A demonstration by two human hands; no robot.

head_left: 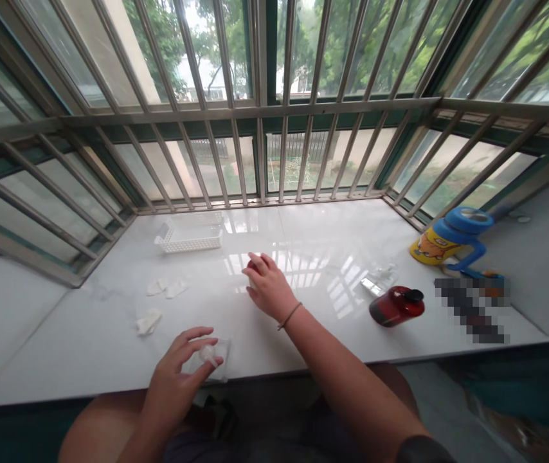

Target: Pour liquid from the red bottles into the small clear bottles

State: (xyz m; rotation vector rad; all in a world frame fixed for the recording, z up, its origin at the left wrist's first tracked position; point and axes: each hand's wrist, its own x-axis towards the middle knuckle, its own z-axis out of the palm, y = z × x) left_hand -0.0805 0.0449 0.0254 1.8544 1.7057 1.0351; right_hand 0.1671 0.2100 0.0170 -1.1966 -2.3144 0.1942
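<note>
Near the front edge of the white counter (76, 360), my left hand (178, 363) pinches a small whitish, translucent piece (207, 353) between thumb and fingers. A clear flat plastic packet (224, 366) lies beneath it, partly covered by the fingers. My right hand (270, 286) reaches to the middle of the counter, its fingers curled round a small object with a dark red part (254, 265). Most of that object is hidden by the hand. Crumpled white pieces (149, 321), like wipes or cotton, lie to the left of my hands.
A white perforated basket (190, 235) stands at the back left. Right of my arm are a dark red bottle with a black cap (396, 307) and a silvery packet with clear plastic (373, 286). A blue and yellow tumbler (448, 238) stands far right. Metal bars (260, 114) line the windows behind.
</note>
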